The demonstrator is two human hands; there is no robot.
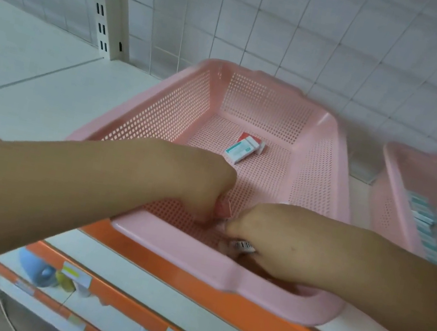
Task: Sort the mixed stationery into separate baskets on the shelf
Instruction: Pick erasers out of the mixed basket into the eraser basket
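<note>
The left hand (202, 183) was inside the pink basket (313, 167) on the shelf (34, 92), fingers curled round a blurred reddish item (223, 206). Two small boxes (243, 148) lay towards the basket's far end. The right hand (274, 239), at the near wall, gripped a barcoded item (244, 246). A second basket (387, 212) stood just beside.
</note>
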